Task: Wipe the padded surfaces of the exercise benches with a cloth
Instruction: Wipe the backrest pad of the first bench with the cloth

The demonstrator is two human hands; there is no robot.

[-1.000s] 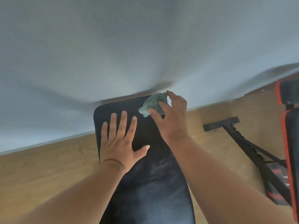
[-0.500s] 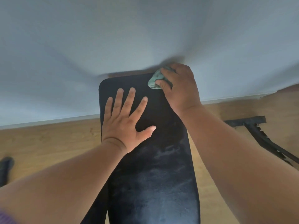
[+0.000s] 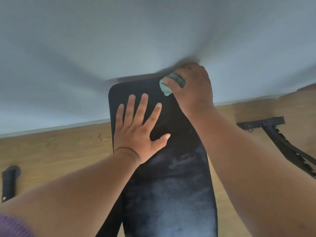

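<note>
Wall (image 3: 153,40) stands just beyond the bench pad (image 3: 171,194) far end. Left hand (image 3: 138,132) covers the pad's left half; floor (image 3: 51,151) lies open alongside.

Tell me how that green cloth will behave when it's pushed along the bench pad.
The green cloth looks soft and floppy: it is bunched in the right hand. It probably weighs very little. Pushed across the bench pad, it would likely crumple and drag rather than slide flat.

Pale wall (image 3: 85,48) above wooden floor (image 3: 51,151); black metal frame (image 3: 282,141) right; dark object (image 3: 9,182) left.
</note>
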